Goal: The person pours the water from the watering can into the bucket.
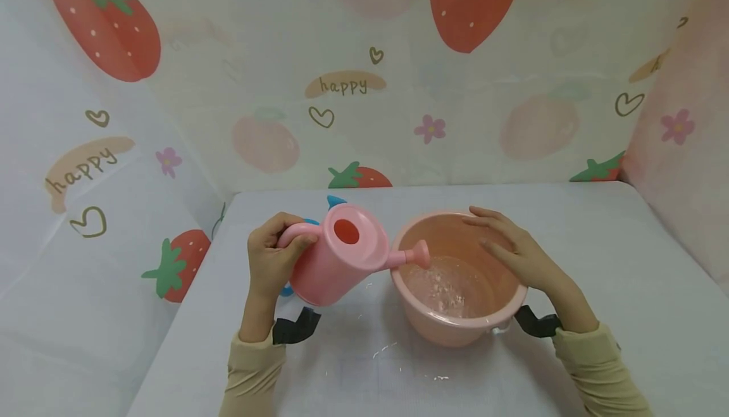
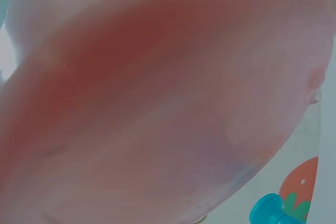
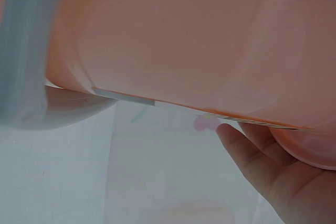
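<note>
A pink watering can (image 1: pixel 327 274) hangs tilted in the air, its handle gripped by my left hand (image 1: pixel 269 259). Its spout head (image 1: pixel 420 254) reaches over the left rim of a pink bucket (image 1: pixel 438 327). Rippled, bubbly water (image 1: pixel 450 284) lies in the bucket; I cannot make out a stream from the spout. My right hand (image 1: pixel 521 249) is at the bucket's right rim, fingers extended. In the right wrist view the hand (image 3: pixel 286 187) is beside the bucket wall (image 3: pixel 184 40). The can's blurred pink body (image 2: pixel 157 103) fills most of the left wrist view.
Behind the pink can stands a mostly hidden blue object (image 1: pixel 336 200); the left wrist view shows its flared blue end (image 2: pixel 266 208). Water drops dot the white tabletop (image 1: pixel 387 366). Printed cloth walls (image 1: pixel 273 88) enclose the back and sides.
</note>
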### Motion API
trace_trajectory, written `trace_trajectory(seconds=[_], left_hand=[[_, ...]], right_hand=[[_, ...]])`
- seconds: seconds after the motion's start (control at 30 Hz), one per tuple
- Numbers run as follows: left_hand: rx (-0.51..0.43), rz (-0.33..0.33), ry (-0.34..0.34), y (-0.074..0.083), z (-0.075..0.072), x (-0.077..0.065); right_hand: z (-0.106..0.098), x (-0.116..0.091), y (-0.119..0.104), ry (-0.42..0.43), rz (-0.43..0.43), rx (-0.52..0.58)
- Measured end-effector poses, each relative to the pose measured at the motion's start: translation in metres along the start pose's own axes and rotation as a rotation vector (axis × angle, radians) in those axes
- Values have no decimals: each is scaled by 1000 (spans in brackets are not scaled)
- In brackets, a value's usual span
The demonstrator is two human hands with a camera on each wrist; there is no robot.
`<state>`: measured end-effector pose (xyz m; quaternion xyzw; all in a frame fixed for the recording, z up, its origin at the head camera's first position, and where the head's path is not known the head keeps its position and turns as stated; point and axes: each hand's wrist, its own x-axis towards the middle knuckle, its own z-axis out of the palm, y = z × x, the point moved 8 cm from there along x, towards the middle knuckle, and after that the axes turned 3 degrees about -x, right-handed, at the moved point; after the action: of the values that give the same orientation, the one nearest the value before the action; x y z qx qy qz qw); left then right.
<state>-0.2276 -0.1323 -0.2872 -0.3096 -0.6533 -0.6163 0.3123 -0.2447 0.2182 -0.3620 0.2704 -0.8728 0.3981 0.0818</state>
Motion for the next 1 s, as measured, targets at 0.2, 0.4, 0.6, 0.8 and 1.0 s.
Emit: trace_trajectory(seconds=[0.2, 0.4, 0.6, 0.8, 1.0], left_hand=[[11, -1, -9, 0, 1, 1], [41, 2, -25, 0, 1, 3], [56, -4, -32, -3, 0, 1], [56, -7, -39, -5, 0, 0], [45, 8, -34, -4, -1, 1]], right_hand=[[0, 1, 0, -1, 3, 2], [0, 1, 0, -1, 9, 8], [0, 1, -1, -2, 10, 5], [2, 1, 1, -4, 16, 11], [3, 1, 6, -2, 39, 3]])
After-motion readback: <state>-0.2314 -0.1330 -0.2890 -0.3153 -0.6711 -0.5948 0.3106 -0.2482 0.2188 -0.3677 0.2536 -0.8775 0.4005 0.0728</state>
